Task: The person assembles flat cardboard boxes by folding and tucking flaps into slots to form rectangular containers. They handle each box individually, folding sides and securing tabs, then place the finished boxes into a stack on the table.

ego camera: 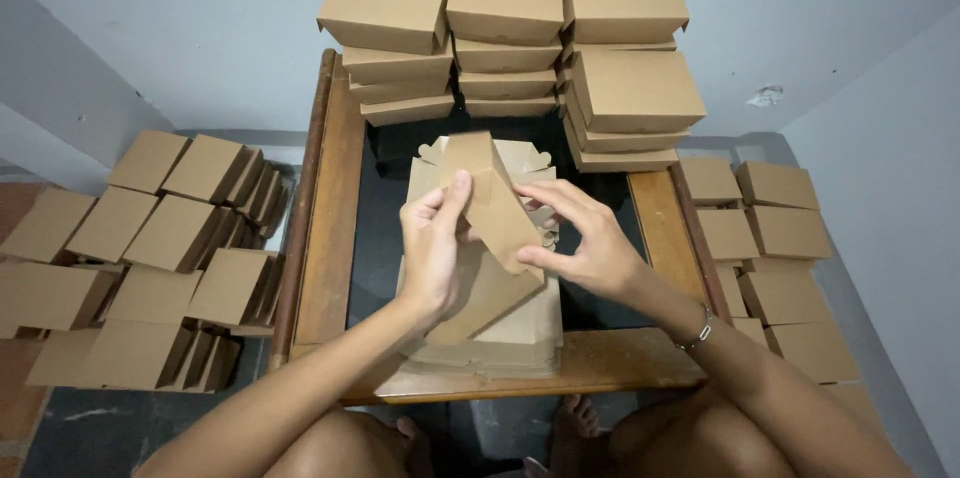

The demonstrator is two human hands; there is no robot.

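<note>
Fingers (452, 200) of the left hand (432, 253) are closed on the left edge of a brown cardboard blank (490, 200), thumb in front and the other fingers behind it. Fingers (548, 196) of the right hand (590, 243) pinch the same blank at its right side, the thumb pressing near the lower right fold. Both hands hold the partly folded blank tilted above a pile of flat blanks (500, 333), which lies at the middle of the near edge of the wooden table (335, 228). A bracelet (700, 330) circles the right wrist. Along the far edge of the table stand stacks of finished boxes (510, 33), several layers high, reaching from the far left corner to the far right corner. Beside the table's left edge, on the floor, more folded boxes (150, 248) lie in leaning rows. Beside the right edge, another group of boxes (770, 238) rests on the floor, against the wall.
</note>
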